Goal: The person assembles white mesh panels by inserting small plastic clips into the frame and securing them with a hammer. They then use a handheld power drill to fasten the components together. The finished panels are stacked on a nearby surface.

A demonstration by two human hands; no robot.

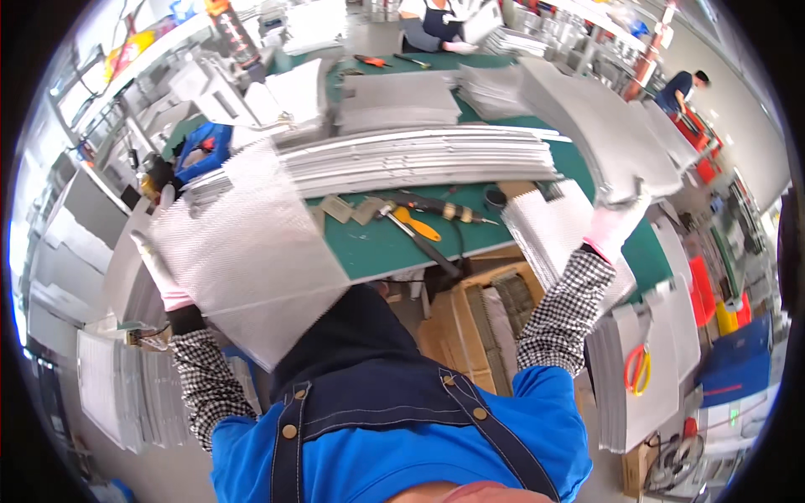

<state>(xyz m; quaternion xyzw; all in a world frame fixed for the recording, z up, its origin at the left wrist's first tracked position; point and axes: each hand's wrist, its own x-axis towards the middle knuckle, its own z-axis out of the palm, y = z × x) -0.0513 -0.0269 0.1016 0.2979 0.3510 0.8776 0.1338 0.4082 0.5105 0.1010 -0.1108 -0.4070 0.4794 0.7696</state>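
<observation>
Head view: we see our gloved left hand point(163, 277) with fingers closed on the edge of a white, dimpled mesh sheet point(247, 256) raised over the green tabletop point(377, 247). Our gloved right hand point(616, 225) grips a blurred grey flat panel point(604, 126) held high at right, above stacked ribbed grey sheets point(419, 159).

Green workbench point(381, 247) as my landmark. On it I see long stacked grey panels point(419, 159), an orange-handled tool point(417, 226) just before them, a cardboard box point(470, 314) below its near edge, another person point(432, 21) beyond its far end.
</observation>
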